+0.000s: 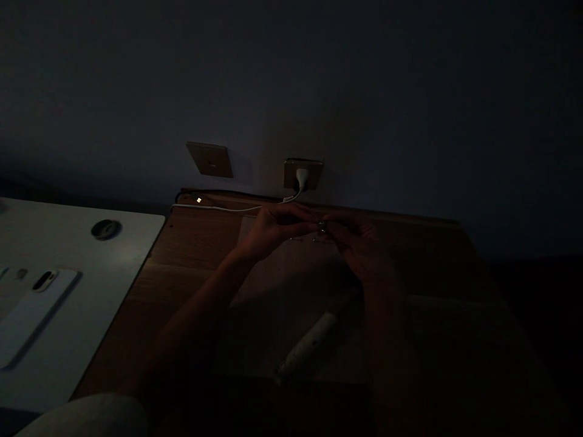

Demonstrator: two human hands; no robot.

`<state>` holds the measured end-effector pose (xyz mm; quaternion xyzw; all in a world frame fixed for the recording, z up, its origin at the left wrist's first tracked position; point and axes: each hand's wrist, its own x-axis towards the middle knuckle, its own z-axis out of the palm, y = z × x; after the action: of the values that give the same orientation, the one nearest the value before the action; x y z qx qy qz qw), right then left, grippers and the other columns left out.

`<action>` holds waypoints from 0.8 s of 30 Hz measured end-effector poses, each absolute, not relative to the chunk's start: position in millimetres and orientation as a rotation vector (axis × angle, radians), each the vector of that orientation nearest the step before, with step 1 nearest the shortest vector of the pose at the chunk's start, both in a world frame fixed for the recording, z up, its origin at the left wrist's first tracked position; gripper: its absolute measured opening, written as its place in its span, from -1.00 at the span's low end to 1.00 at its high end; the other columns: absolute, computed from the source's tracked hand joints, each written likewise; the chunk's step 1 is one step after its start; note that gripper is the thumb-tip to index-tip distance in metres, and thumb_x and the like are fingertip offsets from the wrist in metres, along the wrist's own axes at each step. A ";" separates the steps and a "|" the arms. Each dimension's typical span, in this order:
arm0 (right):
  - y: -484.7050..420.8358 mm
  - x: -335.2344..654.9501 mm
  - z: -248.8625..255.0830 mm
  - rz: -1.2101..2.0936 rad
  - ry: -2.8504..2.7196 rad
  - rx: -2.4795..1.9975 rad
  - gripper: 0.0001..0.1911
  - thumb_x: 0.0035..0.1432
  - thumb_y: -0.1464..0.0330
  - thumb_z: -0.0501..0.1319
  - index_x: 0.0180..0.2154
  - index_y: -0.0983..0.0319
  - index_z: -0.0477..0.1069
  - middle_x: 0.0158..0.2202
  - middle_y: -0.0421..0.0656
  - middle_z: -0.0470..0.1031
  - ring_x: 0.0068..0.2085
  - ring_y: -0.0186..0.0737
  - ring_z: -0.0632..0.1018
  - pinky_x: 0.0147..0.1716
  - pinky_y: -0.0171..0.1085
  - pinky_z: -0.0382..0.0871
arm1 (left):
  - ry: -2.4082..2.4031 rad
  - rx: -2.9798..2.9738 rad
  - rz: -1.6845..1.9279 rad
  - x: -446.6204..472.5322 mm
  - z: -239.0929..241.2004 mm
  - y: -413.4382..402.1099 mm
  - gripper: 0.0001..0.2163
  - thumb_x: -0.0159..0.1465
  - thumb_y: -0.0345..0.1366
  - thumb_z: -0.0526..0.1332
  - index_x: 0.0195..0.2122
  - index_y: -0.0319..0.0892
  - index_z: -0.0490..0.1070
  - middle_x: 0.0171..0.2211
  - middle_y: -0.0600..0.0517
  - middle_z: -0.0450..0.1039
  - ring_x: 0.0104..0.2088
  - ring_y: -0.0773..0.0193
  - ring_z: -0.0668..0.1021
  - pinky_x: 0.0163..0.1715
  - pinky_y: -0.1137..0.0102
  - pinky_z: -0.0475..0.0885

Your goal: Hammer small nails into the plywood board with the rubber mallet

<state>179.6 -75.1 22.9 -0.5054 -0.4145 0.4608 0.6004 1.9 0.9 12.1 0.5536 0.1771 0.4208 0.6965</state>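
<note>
The scene is very dark. My left hand (273, 230) and my right hand (357, 243) meet above a wooden table (191, 267), fingers pinched together around a small shiny object (322, 226) that I cannot make out. Below the hands lies a pale mat or sheet (273, 315). A whitish pen-shaped tool (310, 346) rests on the mat near the front edge, untouched by either hand.
A white desk (91, 303) adjoins on the left, with a phone (31, 315) face down and a round cable hole (106, 229). On the wall sit a switch plate (210, 159) and a socket with a white plug (302, 177); its cable runs left along the table's back edge.
</note>
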 end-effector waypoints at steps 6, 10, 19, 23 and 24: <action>-73.2 217.4 6.0 0.703 -1.244 -1.600 -0.78 0.15 0.16 0.41 -0.18 0.06 0.68 -0.22 -0.16 0.72 -0.20 -0.04 0.69 -0.08 -0.03 0.55 | 0.524 1.201 1.048 1.9 4.9 9.2 -0.75 -0.03 -0.15 0.64 -0.41 -0.11 0.68 -0.31 0.03 0.68 -0.26 0.26 0.66 -0.15 0.32 0.58; -72.0 221.2 -10.6 0.533 -1.563 -1.873 -0.85 0.18 0.39 0.35 -0.20 0.14 0.68 -0.11 -0.04 0.72 -0.11 0.02 0.69 -0.01 -0.03 0.50 | 0.538 1.189 1.032 0.1 1.9 12.8 -0.77 -0.02 -0.21 0.64 -0.40 -0.13 0.68 -0.31 0.02 0.69 -0.29 0.30 0.66 -0.18 0.36 0.56; -70.9 207.4 -15.9 0.440 -1.760 -2.039 -0.72 0.13 0.58 0.21 -0.29 0.19 0.67 -0.21 0.04 0.72 -0.15 0.06 0.69 -0.08 -0.06 0.48 | 0.635 1.286 1.012 3.4 -3.8 13.5 -0.78 0.04 -0.20 0.59 -0.36 -0.17 0.69 -0.30 -0.01 0.69 -0.28 0.24 0.66 -0.18 0.35 0.55; -71.8 206.0 0.4 0.565 -1.417 -1.726 -0.86 0.15 0.38 0.37 -0.20 0.12 0.62 -0.21 -0.13 0.71 -0.19 -0.05 0.69 -0.15 -0.11 0.53 | 0.703 1.303 1.027 5.2 -8.2 14.0 -0.79 0.07 -0.19 0.57 -0.34 -0.18 0.69 -0.30 -0.03 0.70 -0.27 0.22 0.67 -0.19 0.34 0.54; -72.8 203.3 5.2 0.611 -1.322 -1.617 -0.84 0.13 0.31 0.42 -0.20 0.11 0.60 -0.23 -0.17 0.70 -0.21 -0.09 0.69 -0.18 -0.14 0.54 | 0.715 1.291 1.031 5.9 -8.9 13.6 -0.78 0.07 -0.19 0.56 -0.33 -0.18 0.69 -0.30 -0.03 0.70 -0.27 0.21 0.67 -0.19 0.34 0.54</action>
<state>203.3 -72.8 5.2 -0.6581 -0.5379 0.2489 0.4643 5.9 13.6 -8.9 0.5617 0.3111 0.4486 0.6216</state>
